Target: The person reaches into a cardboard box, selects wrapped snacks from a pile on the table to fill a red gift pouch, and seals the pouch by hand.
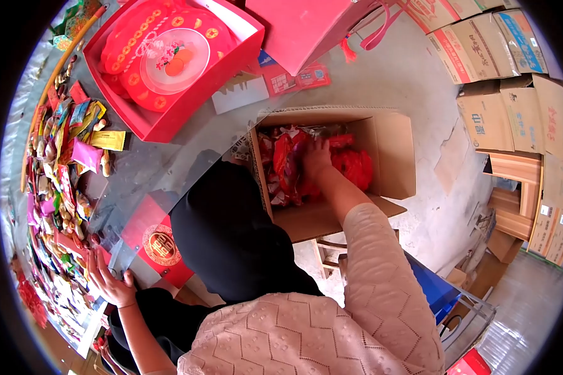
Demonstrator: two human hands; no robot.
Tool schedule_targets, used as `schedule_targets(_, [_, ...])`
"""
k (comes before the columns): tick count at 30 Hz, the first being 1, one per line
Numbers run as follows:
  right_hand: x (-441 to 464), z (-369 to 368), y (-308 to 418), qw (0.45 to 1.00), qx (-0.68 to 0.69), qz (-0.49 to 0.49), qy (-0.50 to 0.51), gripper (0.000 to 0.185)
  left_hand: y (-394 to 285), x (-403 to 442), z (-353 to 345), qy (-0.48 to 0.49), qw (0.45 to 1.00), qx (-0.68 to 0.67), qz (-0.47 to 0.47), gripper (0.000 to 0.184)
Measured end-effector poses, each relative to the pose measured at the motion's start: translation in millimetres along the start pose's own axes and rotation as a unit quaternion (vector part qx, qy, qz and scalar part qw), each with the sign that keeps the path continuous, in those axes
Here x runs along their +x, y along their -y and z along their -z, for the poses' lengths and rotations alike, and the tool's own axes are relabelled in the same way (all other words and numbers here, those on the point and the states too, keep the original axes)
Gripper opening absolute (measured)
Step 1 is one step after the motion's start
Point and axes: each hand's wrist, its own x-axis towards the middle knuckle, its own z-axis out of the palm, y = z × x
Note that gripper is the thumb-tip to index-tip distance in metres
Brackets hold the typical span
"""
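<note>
My right hand [317, 157] reaches down into an open cardboard box [391, 150], over red packaging [286, 159] and next to a bright red bundle [355, 169]. Its fingertips are bent onto the red items; whether they grip any is unclear. At the lower left, my left hand [111, 281] has its fingers spread at the table edge, beside a heap of wrapped sweets [65, 187]. Nothing shows in its grasp. Between the hands lies a red card with a round gold emblem [162, 245].
A red gift box [145, 128] holding red bags stands at the upper left, with a pink-red box [300, 31] beside it. Stacked cartons [481, 50] line the right side. A blue object [431, 287] with a metal frame is at the lower right.
</note>
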Motion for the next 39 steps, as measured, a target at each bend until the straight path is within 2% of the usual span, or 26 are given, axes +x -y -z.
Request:
schedule_targets(2, [4.5, -3.9, -3.5, 0.993, 0.072, -0.082, 0.055, 0.049, -0.7, -0.6, 0.1, 0.001, 1.0, -0.002, 0.001, 0.082])
schedule_targets(5, [21.4, -19.8, -11.4, 0.936, 0.256, -0.064, 0.232, 0.054, -0.3, -0.3, 0.5, 0.003, 1.0, -0.001, -0.001, 0.082])
schedule_targets(8, [27.8, -13.0, -15.6, 0.923, 0.268, -0.048, 0.271, 0.053, -1.0, 0.1, 0.5, 0.003, 1.0, -0.003, 0.001, 0.082])
schedule_targets(11, [24.6, -48.8, 4.7, 0.962, 0.206, -0.073, 0.165, 0.05, -1.7, -0.3, 0.6, 0.002, 1.0, -0.005, 0.001, 0.083])
schedule_targets(14, [-19.1, -9.8, 35.7, 0.979, 0.053, 0.061, 0.19, 0.052, -1.6, 1.6, 1.3, -0.003, 1.0, 0.0, 0.001, 0.083])
schedule_targets(17, [-28.2, 8.0, 40.4, 0.956, 0.103, 0.111, 0.25, 0.055, -3.0, 0.7, 0.1, 0.0, 1.0, 0.002, 0.005, 0.083])
schedule_targets(20, [-29.8, -34.2, 26.1, 0.975, 0.141, 0.096, 0.14, 0.055, 0.4, -1.4, -0.2, 0.003, 1.0, 0.002, 0.001, 0.083])
schedule_targets(23, [-27.9, -84.0, 40.1, 0.993, 0.108, 0.039, -0.024, 0.049, 0.4, -1.4, 0.7, 0.002, 1.0, -0.001, 0.002, 0.082])
schedule_targets(26, [-4.6, -38.2, 28.8, 0.963, 0.13, 0.093, 0.217, 0.044, -0.3, -1.6, -0.5, 0.003, 1.0, 0.001, 0.008, 0.083])
schedule_targets(28, [-4.4, 12.2, 5.8, 0.947, 0.167, 0.11, 0.251, 0.04, -1.4, 0.4, 1.0, 0.003, 1.0, 0.006, 0.005, 0.084])
schedule_targets(30, [10.4, 7.2, -13.0, 0.945, 0.238, 0.053, 0.219, 0.036, 1.1, -2.4, -1.2, 0.01, 1.0, 0.0, 0.009, 0.084])
schedule_targets(31, [18.9, -3.8, -24.6, 0.943, 0.286, -0.013, 0.168, 0.034, 1.7, -3.2, -2.0, 0.012, 1.0, -0.003, 0.012, 0.084])
schedule_targets(33, [26.8, -17.4, -54.8, 0.964, 0.254, -0.038, 0.066, 0.032, 1.3, -2.9, -2.1, 0.01, 1.0, -0.007, 0.013, 0.085])
schedule_targets(36, [35.0, -19.4, -86.6, 0.983, 0.183, -0.026, 0.021, 0.036, 0.8, -1.8, -2.3, 0.012, 1.0, -0.007, 0.011, 0.085])
schedule_targets(39, [42.7, -21.9, -90.3, 0.994, 0.107, 0.018, 0.025, 0.04, 0.2, -1.1, 0.2, 0.018, 1.0, -0.003, 0.008, 0.085])
